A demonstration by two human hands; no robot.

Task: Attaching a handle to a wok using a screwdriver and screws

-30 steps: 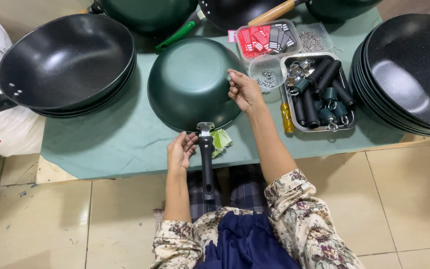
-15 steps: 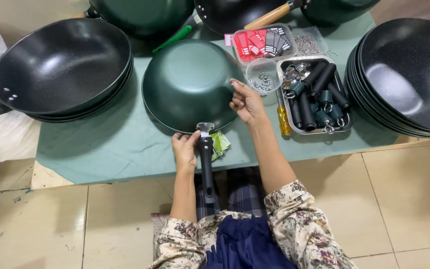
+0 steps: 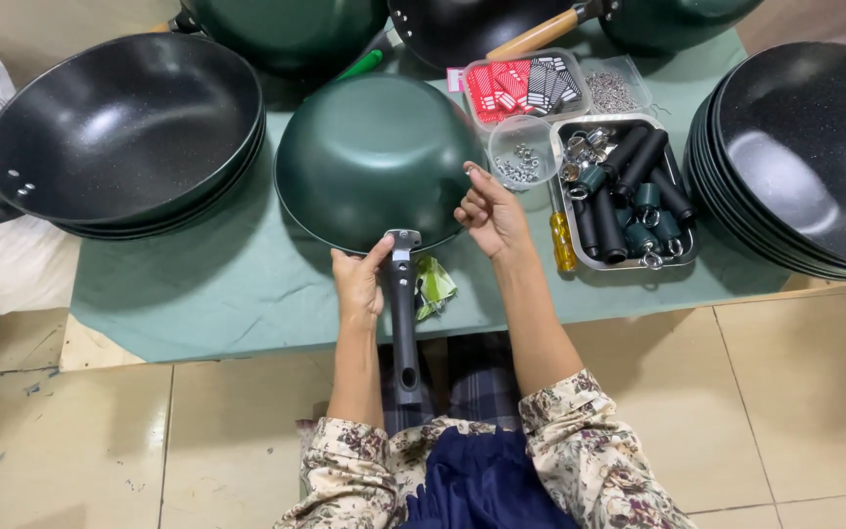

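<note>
From the head camera, a dark green wok [image 3: 374, 162] lies upside down on the green table cover [image 3: 237, 294], its domed underside up and its rim near the table's front edge. A black handle [image 3: 403, 323] meets that rim at a metal bracket and sticks out past the edge toward the person's lap. The left hand [image 3: 357, 284] is curled beside the bracket, its thumb touching the top of the handle; the fingers wrap loosely rather than clamp. The right hand [image 3: 491, 211] sits at the wok's right rim with fingers pinched together, though whether it has a small fastener between them is too fine to tell. Just right of it lie a small round tub of nuts [image 3: 521, 162], a yellow-handled screwdriver [image 3: 564, 240] and a tray of spare black handles [image 3: 629, 191] (all within easy reach). Stacks of black woks [image 3: 119, 132] stand well to either side. The risk, as I judge it, is that the overhanging handle is only lightly held: if the thumb slips, the handle could swing or drop off the bracket, and any small part in the pinch could fall to the tiled floor [image 3: 815, 392].
</note>
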